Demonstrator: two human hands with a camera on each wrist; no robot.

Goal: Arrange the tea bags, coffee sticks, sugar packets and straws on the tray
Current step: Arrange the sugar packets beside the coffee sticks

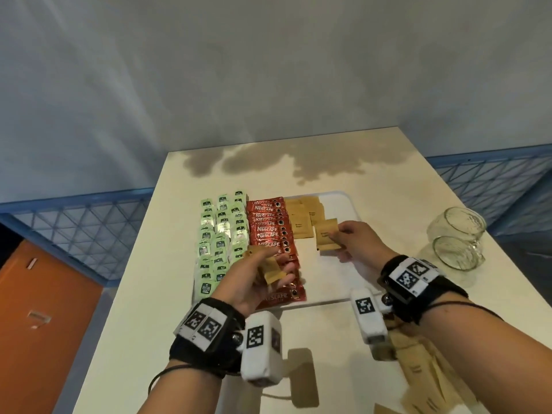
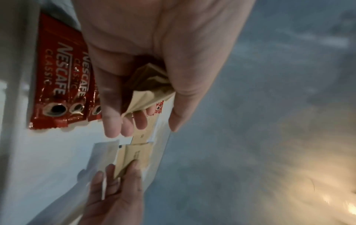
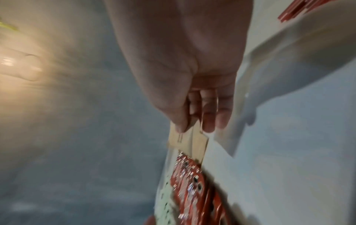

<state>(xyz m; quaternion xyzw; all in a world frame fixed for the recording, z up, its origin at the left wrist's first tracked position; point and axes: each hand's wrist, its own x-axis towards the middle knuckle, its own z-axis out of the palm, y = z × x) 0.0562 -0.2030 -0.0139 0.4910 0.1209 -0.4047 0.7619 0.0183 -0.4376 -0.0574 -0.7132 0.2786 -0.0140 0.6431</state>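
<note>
A white tray (image 1: 343, 204) on the table carries green tea bags (image 1: 221, 234) at the left, red coffee sticks (image 1: 271, 234) in the middle and brown sugar packets (image 1: 304, 216) to their right. My left hand (image 1: 263, 273) hovers over the near coffee sticks and grips a bunch of brown sugar packets (image 2: 148, 85). Thumb and fingers of my right hand (image 1: 355, 237) pinch two brown sugar packets (image 1: 327, 236) just above the tray, right of the laid ones. The same pinch shows in the right wrist view, packets (image 3: 186, 140) overlapping.
Two clear glass jars (image 1: 457, 237) lie on the table right of the tray. More brown packets (image 1: 418, 366) lie at the near right under my right forearm, and one brown packet (image 1: 301, 377) near the front edge. A blue mesh fence (image 1: 77, 228) borders the table.
</note>
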